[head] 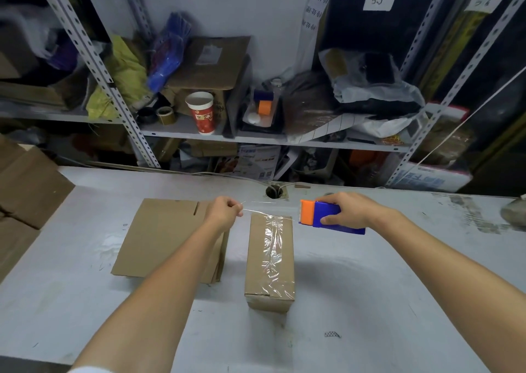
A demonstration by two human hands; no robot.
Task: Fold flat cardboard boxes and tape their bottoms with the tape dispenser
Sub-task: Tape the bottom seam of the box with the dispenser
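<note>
— So, in the head view, what is held, and by which hand?

— The tape dispenser (pixel 331 218) is gripped by the right hand (pixel 351 210), with the fingers wrapped over its blue body and the thumb laid along the near side. The free end of the clear tape (pixel 267 212) is pinched in the curled fingers of the left hand (pixel 226 211).

— Why is the tape stretched like that?

— It is drawn taut between the two hands, just above the far end of the folded box (pixel 256 261). It is judged that this lets a fresh length be laid flat without sticking to itself.

— And where is the box placed?

— It is stood on the table (pixel 370 287), between the forearms, with its closed flaps turned upward. A wrinkled strip (pixel 274 253) of tape is already laid along the seam and carried over the near edge.

— What else is kept within reach?

— A stack of flat cardboard (pixel 165 238) is laid just left of the box, partly under the left forearm, presumably so that the next blank can be taken up easily.

— What is called for next?

— Probably the strand is to be lowered across the far edge and pressed down, or cut. Which is meant cannot be told.
</note>
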